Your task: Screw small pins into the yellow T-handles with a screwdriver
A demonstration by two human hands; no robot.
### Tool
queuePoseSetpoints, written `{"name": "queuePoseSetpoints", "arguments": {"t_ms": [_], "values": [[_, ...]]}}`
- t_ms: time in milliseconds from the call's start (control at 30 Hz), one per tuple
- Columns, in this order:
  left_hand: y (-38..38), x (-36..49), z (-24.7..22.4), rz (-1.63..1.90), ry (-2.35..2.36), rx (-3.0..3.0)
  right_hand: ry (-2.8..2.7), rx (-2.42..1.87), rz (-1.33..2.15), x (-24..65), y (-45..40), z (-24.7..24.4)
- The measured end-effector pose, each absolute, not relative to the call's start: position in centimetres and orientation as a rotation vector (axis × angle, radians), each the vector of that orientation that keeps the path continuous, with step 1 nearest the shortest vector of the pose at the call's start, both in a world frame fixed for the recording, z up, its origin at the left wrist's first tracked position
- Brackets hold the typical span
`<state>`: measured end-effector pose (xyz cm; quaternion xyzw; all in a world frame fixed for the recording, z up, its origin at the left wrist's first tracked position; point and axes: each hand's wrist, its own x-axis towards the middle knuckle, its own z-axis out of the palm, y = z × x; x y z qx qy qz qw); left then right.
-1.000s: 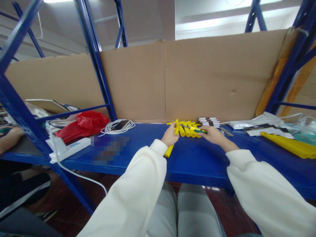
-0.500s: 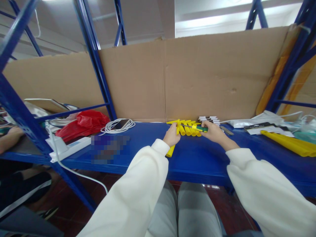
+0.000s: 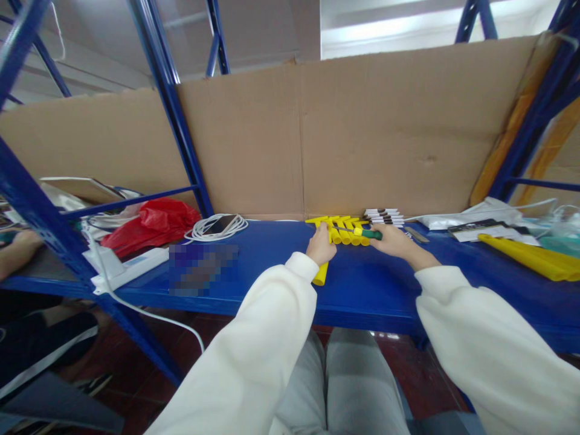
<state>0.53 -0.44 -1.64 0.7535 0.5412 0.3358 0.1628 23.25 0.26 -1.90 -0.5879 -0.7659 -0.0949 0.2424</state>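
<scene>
Yellow handle (image 3: pixel 319 277), one: over the blue shelf (image 3: pixel 272 257), clamped in the left hand (image 3: pixel 321 244). Screwdriver (image 3: pixel 360 232), one: gripped in the right hand (image 3: pixel 388 240); tip contact cannot be told. Best handled braced firmly, shaft kept straight. Spare yellow handles (image 3: pixel 346 240), about four: just beside. Cable coil (image 3: pixel 198 231), one. Red bag (image 3: pixel 165 219), one.

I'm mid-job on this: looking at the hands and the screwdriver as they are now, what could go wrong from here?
The screwdriver in the right hand points toward the left hand, so a slip might jab that hand. The yellow piece gripped by the left hand could twist if pushed hard. The row of yellow pieces lies close by, so a knock might scatter it.
</scene>
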Motion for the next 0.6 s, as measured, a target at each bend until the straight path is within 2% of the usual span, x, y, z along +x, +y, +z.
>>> {"name": "queuePoseSetpoints", "arguments": {"t_ms": [600], "values": [[-0.5,0.4,-1.6,0.864,1.471,2.072,-2.108,-1.649,-0.226,23.8,1.3,-2.6]]}}
